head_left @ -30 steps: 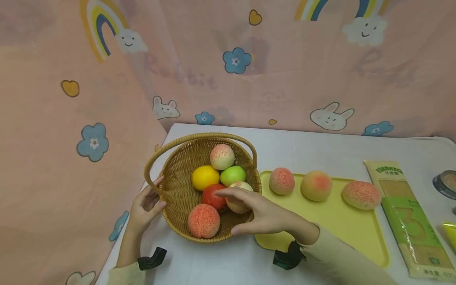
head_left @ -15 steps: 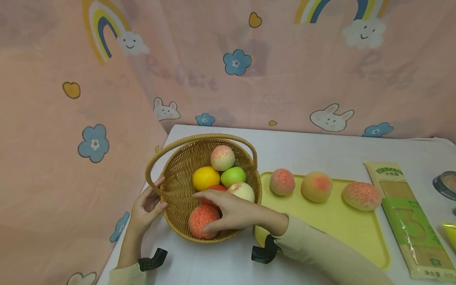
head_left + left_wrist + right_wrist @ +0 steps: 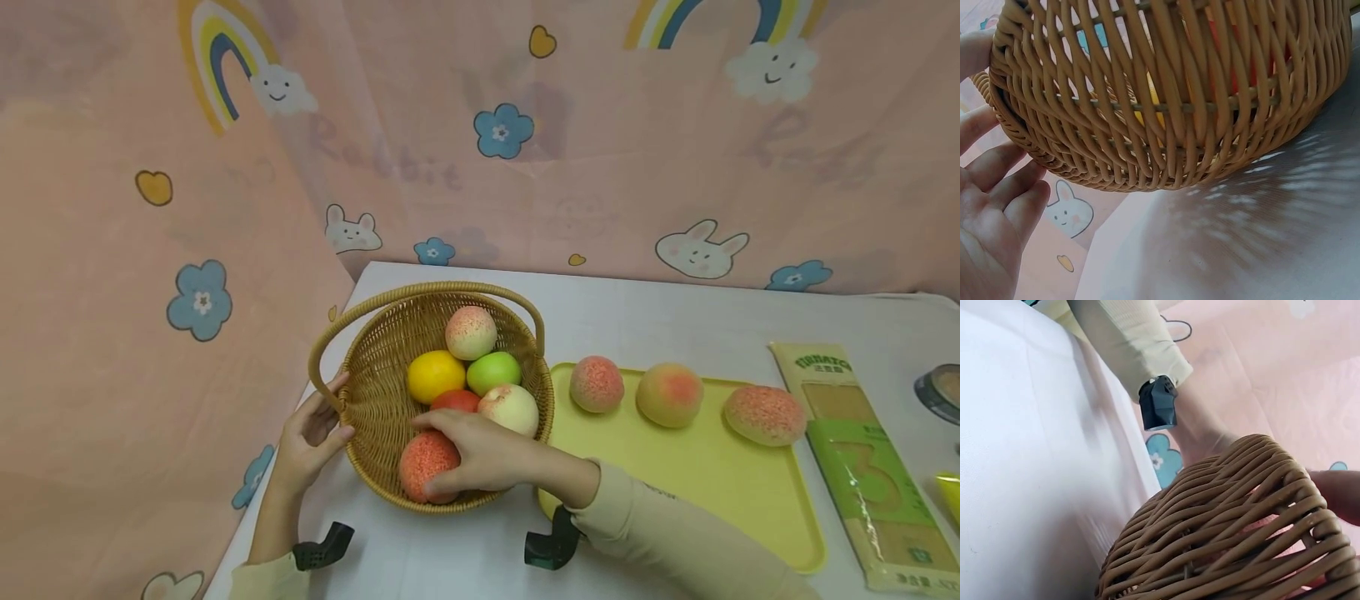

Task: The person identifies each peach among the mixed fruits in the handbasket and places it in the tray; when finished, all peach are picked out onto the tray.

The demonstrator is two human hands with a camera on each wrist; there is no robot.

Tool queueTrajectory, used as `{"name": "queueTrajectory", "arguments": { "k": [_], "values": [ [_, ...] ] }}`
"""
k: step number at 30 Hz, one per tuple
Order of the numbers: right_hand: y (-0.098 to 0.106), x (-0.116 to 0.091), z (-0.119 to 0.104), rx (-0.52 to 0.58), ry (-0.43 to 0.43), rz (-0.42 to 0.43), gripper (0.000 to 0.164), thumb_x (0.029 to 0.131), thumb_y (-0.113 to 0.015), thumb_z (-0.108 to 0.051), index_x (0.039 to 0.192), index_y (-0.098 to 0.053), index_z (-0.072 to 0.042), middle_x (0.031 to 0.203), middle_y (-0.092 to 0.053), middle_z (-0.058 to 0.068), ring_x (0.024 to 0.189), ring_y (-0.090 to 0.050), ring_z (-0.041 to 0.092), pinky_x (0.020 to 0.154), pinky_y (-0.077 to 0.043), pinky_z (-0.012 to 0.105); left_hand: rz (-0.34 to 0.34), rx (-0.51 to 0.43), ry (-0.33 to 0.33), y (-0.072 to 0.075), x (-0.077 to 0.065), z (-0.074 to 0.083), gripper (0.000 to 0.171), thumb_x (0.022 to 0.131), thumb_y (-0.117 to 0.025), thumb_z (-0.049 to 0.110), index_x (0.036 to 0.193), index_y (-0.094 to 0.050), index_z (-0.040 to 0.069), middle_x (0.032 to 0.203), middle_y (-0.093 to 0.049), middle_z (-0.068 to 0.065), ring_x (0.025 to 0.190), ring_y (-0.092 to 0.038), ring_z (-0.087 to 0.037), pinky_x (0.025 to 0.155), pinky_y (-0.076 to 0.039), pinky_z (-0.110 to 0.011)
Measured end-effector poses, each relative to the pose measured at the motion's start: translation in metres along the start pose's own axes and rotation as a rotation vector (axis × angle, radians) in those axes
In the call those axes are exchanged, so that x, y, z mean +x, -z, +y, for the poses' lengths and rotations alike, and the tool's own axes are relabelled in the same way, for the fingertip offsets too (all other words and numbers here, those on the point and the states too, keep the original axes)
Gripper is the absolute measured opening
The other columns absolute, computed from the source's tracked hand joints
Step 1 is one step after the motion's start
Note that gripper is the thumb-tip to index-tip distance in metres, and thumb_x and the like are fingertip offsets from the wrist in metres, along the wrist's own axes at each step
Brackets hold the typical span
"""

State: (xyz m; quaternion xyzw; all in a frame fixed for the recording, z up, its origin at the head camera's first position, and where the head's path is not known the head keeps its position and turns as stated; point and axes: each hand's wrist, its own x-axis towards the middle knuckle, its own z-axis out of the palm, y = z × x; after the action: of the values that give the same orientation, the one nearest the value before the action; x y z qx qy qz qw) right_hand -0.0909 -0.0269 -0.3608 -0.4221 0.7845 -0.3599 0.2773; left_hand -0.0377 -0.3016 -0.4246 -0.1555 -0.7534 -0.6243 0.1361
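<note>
The white table (image 3: pixel 427 558) carries a yellow tray (image 3: pixel 738 487), with three peaches (image 3: pixel 670 395) in a row along its far edge. The wicker basket (image 3: pixel 375 417) is located at the tray's left and contains six fruits. My left hand (image 3: pixel 306 437) grips the basket at its left side, thumb and fingers partly bent. My right hand (image 3: pixel 487 454) is inside the basket, fingers and thumb curved around the coral peach (image 3: pixel 426 462), at the near side of the interior. Beyond it lie the cream peach (image 3: pixel 510 408), yellow lemon (image 3: pixel 437 377) and green fruit (image 3: pixel 493 372).
</note>
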Motion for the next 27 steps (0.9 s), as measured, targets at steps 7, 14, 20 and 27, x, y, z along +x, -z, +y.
{"name": "queueTrajectory", "arguments": {
  "k": [7,14,20,27],
  "values": [
    [-0.0009,0.0011,-0.0006,-0.055,-0.046,-0.004,0.074,0.074,-0.077,-0.023,0.139,-0.044,-0.009,0.143,-0.045,0.009,0.133,-0.042,0.023,0.110,-0.036,0.044,0.005,-0.001,-0.004,-0.0007,0.0005,-0.0007,0.063,0.077,-0.057,-0.017,0.138,-0.038,-0.012,0.145,-0.042,-0.019,0.133,-0.044,-0.013,0.104,-0.040,-0.019],
    [-0.0033,0.0029,0.0008,-0.088,-0.019,0.030,0.068,0.070,-0.081,-0.020,0.131,-0.053,-0.005,0.139,-0.050,0.008,0.132,-0.041,0.023,0.111,-0.035,0.043,0.002,-0.005,-0.002,-0.0011,0.0003,0.0006,0.063,0.078,-0.057,-0.017,0.138,-0.038,-0.013,0.145,-0.045,-0.010,0.132,-0.045,-0.013,0.104,-0.041,-0.019],
    [-0.0052,0.0038,0.0013,-0.107,0.006,0.067,0.064,0.067,-0.083,-0.020,0.123,-0.055,-0.008,0.131,-0.054,0.005,0.122,-0.049,0.019,0.106,-0.040,0.037,0.002,-0.007,-0.013,-0.0017,0.0006,0.0020,0.063,0.078,-0.058,-0.016,0.137,-0.037,-0.013,0.145,-0.044,-0.011,0.132,-0.045,-0.013,0.103,-0.040,-0.018],
    [-0.0064,0.0019,-0.0004,-0.132,0.019,0.078,0.062,0.067,-0.083,-0.020,0.121,-0.054,-0.012,0.127,-0.054,0.002,0.117,-0.050,0.015,0.104,-0.042,0.033,0.008,-0.012,-0.004,-0.0018,0.0002,0.0020,0.063,0.078,-0.058,-0.016,0.137,-0.038,-0.013,0.145,-0.044,-0.012,0.132,-0.045,-0.012,0.103,-0.041,-0.019]
  ]
}}
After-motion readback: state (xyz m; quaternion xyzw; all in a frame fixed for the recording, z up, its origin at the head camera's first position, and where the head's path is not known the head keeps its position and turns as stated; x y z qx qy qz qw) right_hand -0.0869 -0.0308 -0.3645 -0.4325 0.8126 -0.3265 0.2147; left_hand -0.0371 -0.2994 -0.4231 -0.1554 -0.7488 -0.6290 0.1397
